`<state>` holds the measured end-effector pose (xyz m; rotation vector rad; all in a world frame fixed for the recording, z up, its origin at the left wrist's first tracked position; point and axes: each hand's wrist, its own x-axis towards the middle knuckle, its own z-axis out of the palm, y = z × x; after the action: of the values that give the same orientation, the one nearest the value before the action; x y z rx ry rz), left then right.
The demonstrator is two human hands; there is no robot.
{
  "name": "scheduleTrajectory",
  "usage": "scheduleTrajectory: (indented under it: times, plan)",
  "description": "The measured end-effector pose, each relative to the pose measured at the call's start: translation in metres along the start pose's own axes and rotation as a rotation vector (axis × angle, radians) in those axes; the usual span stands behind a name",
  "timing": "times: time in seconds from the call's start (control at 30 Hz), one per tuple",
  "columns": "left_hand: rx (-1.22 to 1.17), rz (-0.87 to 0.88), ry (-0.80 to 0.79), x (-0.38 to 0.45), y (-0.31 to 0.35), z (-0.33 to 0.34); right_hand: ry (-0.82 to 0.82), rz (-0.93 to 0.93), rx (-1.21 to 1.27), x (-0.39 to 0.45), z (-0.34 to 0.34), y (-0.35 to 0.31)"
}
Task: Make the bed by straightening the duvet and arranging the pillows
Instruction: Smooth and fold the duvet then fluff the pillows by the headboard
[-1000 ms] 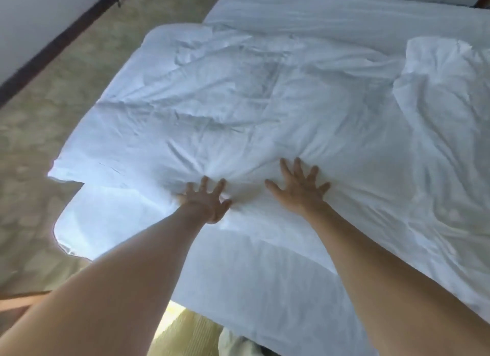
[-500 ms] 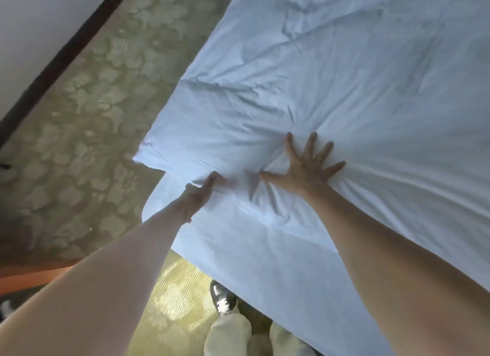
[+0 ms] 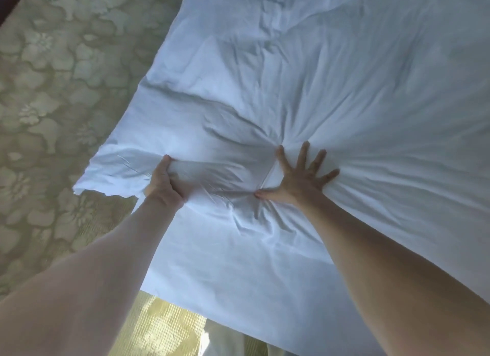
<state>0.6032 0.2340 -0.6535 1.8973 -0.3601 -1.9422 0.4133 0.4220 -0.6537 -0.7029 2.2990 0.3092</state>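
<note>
The soft, light duvet is gripped near its corner by the left hand; the right hand is pressed flat, fingers splayed; the edge hem, perhaps, is best grasped

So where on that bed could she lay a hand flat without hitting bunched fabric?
Smoothest: the flat sheet below both wrists, and the duvet toward the upper right. Crowded: creases fan around the pressing right hand and bunch where the left hand grips the edge.

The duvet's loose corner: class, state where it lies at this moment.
In the head view the duvet has its loose corner at left of centre, hanging past the bed's edge over the patterned carpet, just left of the left hand gripping the fabric.
</note>
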Motion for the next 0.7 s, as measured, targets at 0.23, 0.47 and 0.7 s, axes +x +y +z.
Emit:
scheduleTrajectory:
  times: [0.23, 0.47, 0.7]
  plan:
    - [0.126, 0.065, 0.026, -0.041, 0.019, 0.045, 0.029, -0.010, 0.093, -0.011, 0.001, 0.005]
    - [0.314, 0.331, -0.115, -0.165, 0.020, 0.116, -0.133, 0.033, 0.595, -0.086, -0.057, 0.061]
    - [1.103, 1.079, -0.292, -0.317, -0.050, 0.212, 0.096, 0.125, 1.561, -0.167, -0.175, 0.213]
